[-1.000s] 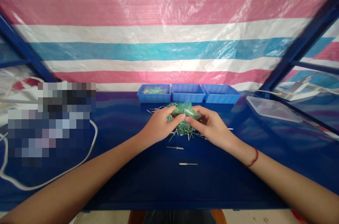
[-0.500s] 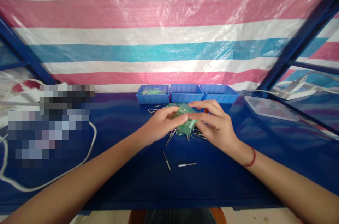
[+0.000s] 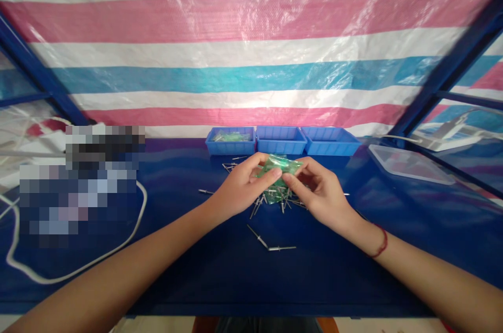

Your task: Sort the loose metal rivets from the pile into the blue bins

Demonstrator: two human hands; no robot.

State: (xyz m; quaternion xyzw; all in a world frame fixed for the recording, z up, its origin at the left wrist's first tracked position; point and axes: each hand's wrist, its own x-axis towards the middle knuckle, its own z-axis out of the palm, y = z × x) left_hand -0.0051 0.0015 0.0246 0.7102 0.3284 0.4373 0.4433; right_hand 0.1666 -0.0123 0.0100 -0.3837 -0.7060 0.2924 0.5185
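Between both hands is a small green plastic bag (image 3: 283,165), held just above the blue table. My left hand (image 3: 249,181) pinches its left side, thumb on top. My right hand (image 3: 320,183) grips the bag's right edge between thumb and fingers. Below and around the hands lies a pile of metal blind rivets (image 3: 257,204), partly hidden by the hands, with more green film (image 3: 275,195) among them. Two loose rivets (image 3: 282,248) lie nearer to me, ends almost touching. What the bag contains cannot be made out.
Three blue bins stand behind the pile: the left bin (image 3: 230,149) holds green-tinted bags, beside a middle bin (image 3: 281,147) and a right bin (image 3: 332,148). A clear plastic lid (image 3: 411,165) lies right. A white cable (image 3: 137,217) loops at left beside blurred-out items.
My right hand's fingers have closed onto the bag's right edge, where they were hovering and spread beside it. The bag is raised slightly and more level. The near rivets have shifted together.
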